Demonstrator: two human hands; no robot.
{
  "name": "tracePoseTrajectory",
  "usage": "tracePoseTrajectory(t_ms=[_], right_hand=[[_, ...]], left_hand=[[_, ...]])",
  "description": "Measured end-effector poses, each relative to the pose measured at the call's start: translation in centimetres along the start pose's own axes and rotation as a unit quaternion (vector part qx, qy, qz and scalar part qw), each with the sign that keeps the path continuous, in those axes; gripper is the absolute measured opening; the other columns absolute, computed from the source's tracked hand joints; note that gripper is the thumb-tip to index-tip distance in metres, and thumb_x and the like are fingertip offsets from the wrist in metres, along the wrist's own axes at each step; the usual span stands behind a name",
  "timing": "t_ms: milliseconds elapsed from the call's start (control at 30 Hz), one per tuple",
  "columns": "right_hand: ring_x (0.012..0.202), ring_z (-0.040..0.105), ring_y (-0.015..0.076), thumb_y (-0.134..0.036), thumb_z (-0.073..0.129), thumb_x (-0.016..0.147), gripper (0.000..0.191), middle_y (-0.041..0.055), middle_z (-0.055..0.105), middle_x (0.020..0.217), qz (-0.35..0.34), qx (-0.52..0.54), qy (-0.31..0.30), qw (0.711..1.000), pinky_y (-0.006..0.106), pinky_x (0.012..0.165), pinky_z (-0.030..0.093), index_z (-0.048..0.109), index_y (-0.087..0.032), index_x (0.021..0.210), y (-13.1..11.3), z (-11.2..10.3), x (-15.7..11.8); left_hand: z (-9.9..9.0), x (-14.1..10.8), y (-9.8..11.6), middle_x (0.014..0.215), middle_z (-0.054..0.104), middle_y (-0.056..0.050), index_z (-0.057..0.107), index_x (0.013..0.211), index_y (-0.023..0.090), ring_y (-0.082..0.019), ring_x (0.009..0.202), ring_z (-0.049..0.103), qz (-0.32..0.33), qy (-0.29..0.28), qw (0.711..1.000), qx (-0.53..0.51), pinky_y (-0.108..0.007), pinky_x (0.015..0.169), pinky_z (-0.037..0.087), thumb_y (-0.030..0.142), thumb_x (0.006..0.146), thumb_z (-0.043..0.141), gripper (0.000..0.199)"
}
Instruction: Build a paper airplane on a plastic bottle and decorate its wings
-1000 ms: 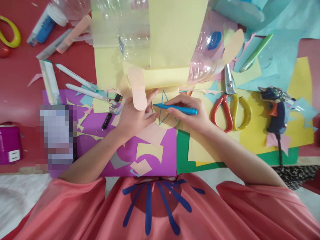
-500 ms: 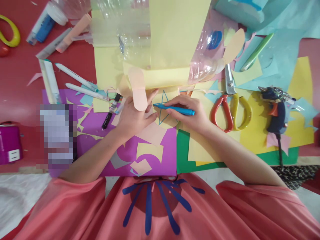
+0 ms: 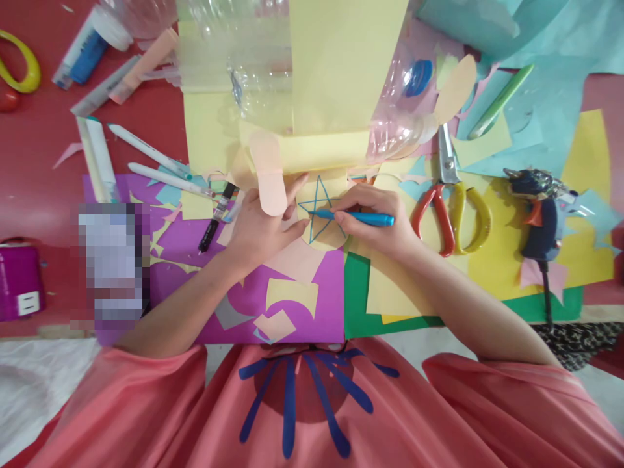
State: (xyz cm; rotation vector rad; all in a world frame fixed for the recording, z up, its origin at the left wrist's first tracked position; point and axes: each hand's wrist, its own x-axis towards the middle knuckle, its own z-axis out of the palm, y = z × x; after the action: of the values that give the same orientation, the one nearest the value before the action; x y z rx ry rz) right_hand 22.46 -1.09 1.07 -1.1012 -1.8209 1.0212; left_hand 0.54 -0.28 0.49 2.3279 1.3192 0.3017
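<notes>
My right hand (image 3: pixel 373 218) is closed around a blue marker (image 3: pixel 363 218), its tip on a pale yellow paper piece (image 3: pixel 336 240). Blue lines on that piece form a star (image 3: pixel 319 208), partly covered by the marker and my right fingers. At the piece's left edge lies my left hand (image 3: pixel 263 224), palm down with thumb and index finger spread apart. A peach paper strip with rounded ends (image 3: pixel 270 172) stands over the back of my left hand. Close to my left wrist is a black-and-clear pen (image 3: pixel 217 218).
Red-and-yellow-handled scissors (image 3: pixel 446 201) lie right of my right hand, with a dark blue glue gun (image 3: pixel 541 224) beyond. Clear plastic bottles (image 3: pixel 258 78) stand at the back. White markers (image 3: pixel 151 153) and a pixelated phone-like object (image 3: pixel 112 263) are at left. Paper scraps cover the purple sheet (image 3: pixel 326 299).
The blue marker and my right hand have shifted slightly right and down. More blue lines of the star show on the paper. My left hand stays in place.
</notes>
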Motion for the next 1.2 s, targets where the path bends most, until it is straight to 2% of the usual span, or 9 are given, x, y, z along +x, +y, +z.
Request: tracePoseTrajectory(t_ms=[200, 433, 633, 867, 1033, 1200], right_hand=[[0.055, 0.046, 0.0104, -0.019, 0.058, 0.076, 0.016, -0.0014, 0.057, 0.058, -0.013, -0.003, 0.002, 1.000, 0.027, 0.056, 0.039, 0.056, -0.020, 0.060, -0.44, -0.48, 0.13], [0.054, 0.046, 0.0139, -0.016, 0.050, 0.067, 0.015, -0.0006, 0.053, 0.054, 0.011, -0.007, 0.018, 1.000, 0.032, 0.058, 0.039, 0.051, -0.021, 0.054, -0.51, -0.62, 0.02], [0.053, 0.045, 0.0148, -0.014, 0.048, 0.062, 0.014, -0.0003, 0.051, 0.050, 0.006, 0.003, 0.041, 0.999, 0.034, 0.059, 0.039, 0.048, -0.021, 0.050, -0.35, -0.60, -0.21], [0.051, 0.038, 0.0121, -0.013, 0.047, 0.062, 0.017, -0.0016, 0.044, 0.047, -0.054, 0.007, 0.062, 0.997, 0.032, 0.060, 0.038, 0.043, -0.020, 0.048, 0.32, -0.58, -0.52], [0.050, 0.036, 0.0112, -0.013, 0.046, 0.061, 0.017, -0.0023, 0.041, 0.046, -0.065, -0.003, 0.063, 0.996, 0.030, 0.057, 0.036, 0.039, -0.020, 0.047, 0.22, -0.73, -0.45], [0.052, 0.036, 0.0120, -0.011, 0.044, 0.058, 0.016, -0.0023, 0.038, 0.045, -0.055, 0.000, 0.052, 0.997, 0.030, 0.055, 0.034, 0.038, -0.020, 0.048, -0.25, -1.00, -0.41]], left_hand=[[-0.24, 0.06, 0.32, 0.073, 0.054, 0.003, 0.038, 0.148, 0.020, -0.017, 0.073, 0.054, -0.011, -0.013, 1.000, 0.003, -0.034, 0.087, 0.041, 0.031, 0.091, 0.052, 0.059], [-0.38, 0.15, 0.56, 0.072, 0.055, 0.002, 0.040, 0.147, 0.018, -0.018, 0.073, 0.054, -0.024, -0.022, 0.999, 0.004, -0.034, 0.086, 0.041, 0.030, 0.090, 0.052, 0.060], [-0.34, 0.17, 0.44, 0.072, 0.055, 0.003, 0.039, 0.148, 0.020, -0.017, 0.073, 0.054, -0.026, -0.024, 0.999, 0.000, -0.033, 0.087, 0.041, 0.029, 0.089, 0.054, 0.061], [-0.42, 0.14, 0.55, 0.073, 0.055, 0.003, 0.041, 0.147, 0.018, -0.016, 0.074, 0.055, -0.026, -0.019, 0.999, -0.007, -0.033, 0.088, 0.042, 0.029, 0.089, 0.054, 0.061], [-0.39, 0.18, 0.58, 0.072, 0.054, 0.003, 0.042, 0.146, 0.017, -0.016, 0.074, 0.054, -0.029, -0.020, 0.999, -0.022, -0.033, 0.087, 0.042, 0.029, 0.088, 0.055, 0.061], [-0.25, 0.14, 0.30, 0.072, 0.054, 0.004, 0.041, 0.147, 0.020, -0.016, 0.073, 0.053, -0.027, -0.012, 0.999, -0.032, -0.033, 0.087, 0.041, 0.028, 0.088, 0.055, 0.061]])
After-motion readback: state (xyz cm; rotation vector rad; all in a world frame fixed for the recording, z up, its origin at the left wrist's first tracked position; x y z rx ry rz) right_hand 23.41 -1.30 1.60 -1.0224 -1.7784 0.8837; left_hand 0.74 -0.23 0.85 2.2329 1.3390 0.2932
